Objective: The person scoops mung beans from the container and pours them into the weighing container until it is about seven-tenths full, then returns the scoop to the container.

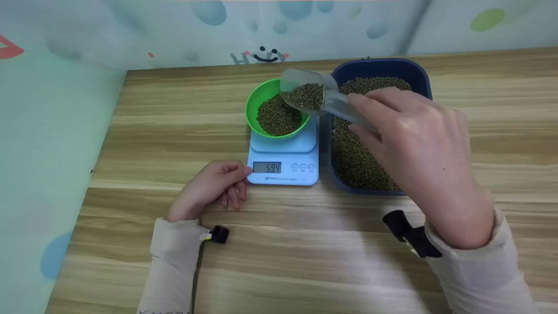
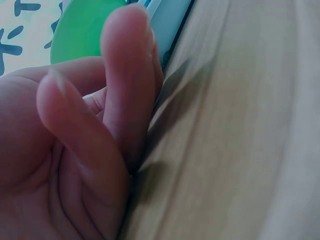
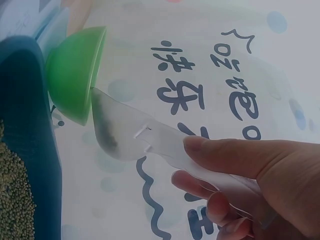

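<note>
My right hand (image 1: 429, 144) grips the handle of a clear plastic scoop (image 3: 120, 127), thumb on one side and fingers curled round the other. Small brown pellets (image 1: 307, 96) lie in the scoop, which tilts over the rim of a green bowl (image 1: 257, 102). More pellets sit in the bowl, which stands on a white kitchen scale (image 1: 283, 146). The scale's display (image 1: 267, 167) shows digits like 594. On the table, my left hand (image 1: 218, 183) rests at the scale's lower left corner, thumb tip right at its edge and fingers loosely bent, holding nothing.
A dark blue tub (image 1: 333, 172), largely filled with the same pellets, stands close to the scale's right side, partly under my right hand. Behind the wooden table (image 1: 174, 131) hangs a pale printed sheet (image 1: 322, 35). Each wrist carries a small black camera.
</note>
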### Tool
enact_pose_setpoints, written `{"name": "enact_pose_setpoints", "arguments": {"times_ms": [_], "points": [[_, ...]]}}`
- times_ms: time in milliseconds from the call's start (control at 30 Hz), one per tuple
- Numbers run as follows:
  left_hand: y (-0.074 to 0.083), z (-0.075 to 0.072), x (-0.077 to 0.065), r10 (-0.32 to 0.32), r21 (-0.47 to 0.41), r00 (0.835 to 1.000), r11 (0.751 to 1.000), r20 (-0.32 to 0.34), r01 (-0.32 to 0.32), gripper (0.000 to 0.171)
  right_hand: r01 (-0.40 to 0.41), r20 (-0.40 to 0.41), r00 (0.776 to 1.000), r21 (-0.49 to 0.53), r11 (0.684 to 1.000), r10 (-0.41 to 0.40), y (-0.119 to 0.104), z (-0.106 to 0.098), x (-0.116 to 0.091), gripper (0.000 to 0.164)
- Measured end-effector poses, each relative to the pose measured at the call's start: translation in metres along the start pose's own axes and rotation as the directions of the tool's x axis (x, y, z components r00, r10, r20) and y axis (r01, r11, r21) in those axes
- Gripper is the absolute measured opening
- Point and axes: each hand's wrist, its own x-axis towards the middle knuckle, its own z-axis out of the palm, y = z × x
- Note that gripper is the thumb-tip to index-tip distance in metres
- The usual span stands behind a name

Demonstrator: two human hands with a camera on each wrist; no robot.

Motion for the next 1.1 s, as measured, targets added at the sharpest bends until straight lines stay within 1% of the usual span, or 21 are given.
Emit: {"name": "enact_pose_setpoints", "arguments": {"times_ms": [467,800,1100], "points": [[-0.001,-0.0014,-0.0009,0.002,-0.006,1.0,1.0,0.008,-0.002,0.037,0.016,-0.021,1.0,0.002,1.0,-0.016,-0.0017,0.0083,0.0017,0.026],[0.0,-0.0009,-0.0007,0.0,-0.008,1.0,1.0,0.009,0.0,0.038,0.031,-0.031,0.999,-0.005,0.999,-0.032,-0.0043,0.0096,0.0021,0.023],[-0.001,-0.0002,0.0,0.005,-0.02,1.0,1.0,0.013,-0.005,0.037,0.042,-0.031,0.999,-0.002,0.999,-0.042,-0.0054,0.0079,0.0016,0.025]]}}
